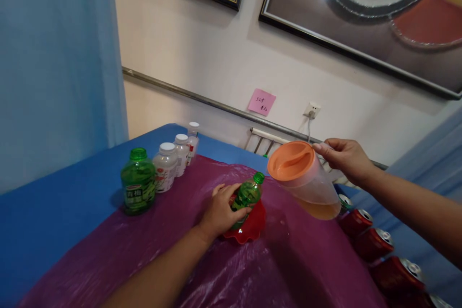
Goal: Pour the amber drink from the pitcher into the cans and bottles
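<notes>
My left hand [224, 209] is wrapped round a small green plastic bottle [249, 194] with no cap on it. The bottle leans to the right over a red scalloped dish [254, 224]; whether its base touches the dish is hidden. Up to the right, my right hand [342, 156] grips a translucent pitcher [312, 195] at its handle side, the handle itself mostly hidden by the fingers. An orange lid [291, 161] tops the pitcher, which is tilted toward the bottle with amber liquid low inside. A gap separates the lid from the bottle's mouth.
A larger uncapped green bottle [138, 183] and several white-capped bottles [166, 168] stand at the left. Several red cans [373, 244] line the right edge. Purple plastic sheeting [173, 250] covers part of the blue tabletop [72, 192]. Behind are a wall rail [202, 98] and an outlet [312, 109].
</notes>
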Demonstrator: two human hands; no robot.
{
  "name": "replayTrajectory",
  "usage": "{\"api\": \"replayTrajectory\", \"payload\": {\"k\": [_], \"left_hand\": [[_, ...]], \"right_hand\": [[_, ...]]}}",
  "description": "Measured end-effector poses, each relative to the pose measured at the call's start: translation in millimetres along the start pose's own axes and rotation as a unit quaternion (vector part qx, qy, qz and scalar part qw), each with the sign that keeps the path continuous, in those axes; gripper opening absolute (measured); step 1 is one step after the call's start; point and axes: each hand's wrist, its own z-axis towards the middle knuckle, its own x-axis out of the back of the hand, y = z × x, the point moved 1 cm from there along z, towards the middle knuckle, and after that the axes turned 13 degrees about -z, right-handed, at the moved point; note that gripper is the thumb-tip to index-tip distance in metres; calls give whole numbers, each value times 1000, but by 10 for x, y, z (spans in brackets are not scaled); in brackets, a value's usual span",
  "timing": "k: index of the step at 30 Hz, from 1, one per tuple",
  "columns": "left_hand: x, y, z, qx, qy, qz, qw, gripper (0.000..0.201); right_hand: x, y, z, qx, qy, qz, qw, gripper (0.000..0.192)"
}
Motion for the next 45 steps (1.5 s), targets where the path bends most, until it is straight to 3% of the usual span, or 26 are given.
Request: {"api": "replayTrajectory", "payload": {"k": [12, 45], "left_hand": [[-2, 9, -7, 10, -13, -11, 1000, 61], [-19, -9, -8, 13, -42, -2, 999, 63]], "right_hand": [[-40, -51, 94, 36, -26, -70, 997, 62], [91, -161, 91, 23, -32, -123, 992, 66]]}}
